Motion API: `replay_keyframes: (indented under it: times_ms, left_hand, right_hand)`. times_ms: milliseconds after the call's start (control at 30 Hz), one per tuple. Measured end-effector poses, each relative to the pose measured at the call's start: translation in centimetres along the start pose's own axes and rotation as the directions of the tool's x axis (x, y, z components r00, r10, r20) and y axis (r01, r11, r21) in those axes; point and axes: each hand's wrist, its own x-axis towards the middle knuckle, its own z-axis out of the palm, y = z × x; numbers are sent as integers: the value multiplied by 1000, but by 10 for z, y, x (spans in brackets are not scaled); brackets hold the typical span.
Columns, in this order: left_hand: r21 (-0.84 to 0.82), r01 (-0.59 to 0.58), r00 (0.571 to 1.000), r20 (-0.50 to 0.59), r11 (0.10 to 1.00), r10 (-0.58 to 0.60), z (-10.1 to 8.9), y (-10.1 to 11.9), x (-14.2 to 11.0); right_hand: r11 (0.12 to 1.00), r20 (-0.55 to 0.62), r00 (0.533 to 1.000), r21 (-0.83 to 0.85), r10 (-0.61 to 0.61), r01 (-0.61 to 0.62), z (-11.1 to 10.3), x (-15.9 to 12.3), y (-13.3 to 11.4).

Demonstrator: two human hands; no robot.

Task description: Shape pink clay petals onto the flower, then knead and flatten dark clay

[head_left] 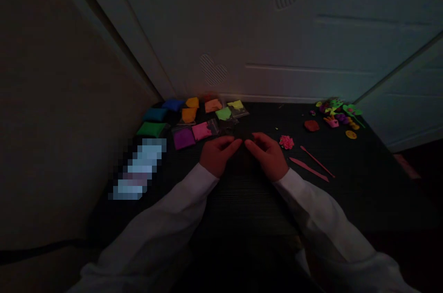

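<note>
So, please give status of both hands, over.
Left hand and right hand close together above table. Too dark to tell if holding anything. Pink cluster beside right hand. Pink knife, pink stick off right, not between hands.

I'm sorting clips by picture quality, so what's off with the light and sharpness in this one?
Head view: very dim overall, with detail lost in the black tabletop; head view: the left hand and right hand look reddish, and whatever is between their fingertips is too dark to tell; head view: coarse pixelation hides the bright patch at left.
</note>
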Motion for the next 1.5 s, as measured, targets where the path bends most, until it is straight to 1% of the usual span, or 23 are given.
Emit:
replay_keyframes:
  times_ms: [100, 233, 333, 433, 567, 667, 733, 800, 900, 1033, 1133, 1333, 1500]
  left_hand:
    - [-24, 7, 1000, 22, 1000, -7, 4, -2, -4]
    - [-70, 21, 1000, 22, 997, -19, 3, -6, -2]
    - [-63, 31, 999, 27, 998, -29, 1, -3, -4]
    - [-65, 45, 997, 61, 997, -41, -1, 0, -8]
    - [-99, 58, 992, 117, 993, -47, 1, -2, -9]
    - [-120, 76, 980, 193, 990, -52, 3, -5, -5]
    - [-95, 97, 963, 260, 991, -69, 3, -6, -2]
    - [-44, 105, 951, 298, 994, -87, 1, -6, 0]
    - [35, 68, 956, 284, 997, -76, -2, -3, 2]
    - [143, -28, 970, 243, 989, -8, -7, -2, 3]
    - [201, -80, 972, 231, 976, 32, -8, -3, 4]
    - [243, -132, 963, 260, 961, 66, -8, -2, 3]
    - [259, -156, 960, 269, 953, 83, -8, -3, 3]
  right_hand:
    - [999, 17, 1000, 34, 7, -7, -1, -2, -4]
    - [997, 73, 997, 63, 33, -37, -1, -4, -6]
    - [999, 96, 995, 39, 25, -29, -1, -8, -10]
    - [1000, 93, 996, -11, -7, 8, -2, -12, -14]
    - [995, 55, 997, -80, -55, 59, -3, -14, -15]
    - [990, -12, 996, -107, -91, 89, -4, -12, -11]
    - [987, -65, 992, -120, -111, 103, -5, -9, -8]
    - [986, -102, 987, -129, -121, 108, -7, -5, -5]
    - [984, -110, 986, -141, -123, 107, -10, -2, -4]
    - [977, -73, 988, -174, -134, 120, -13, -2, -7]
    - [968, -48, 986, -206, -158, 145, -15, -3, -11]
    - [950, -44, 974, -232, -223, 207, -16, -5, -13]
    - [950, -22, 976, -232, -218, 207, -16, -5, -13]
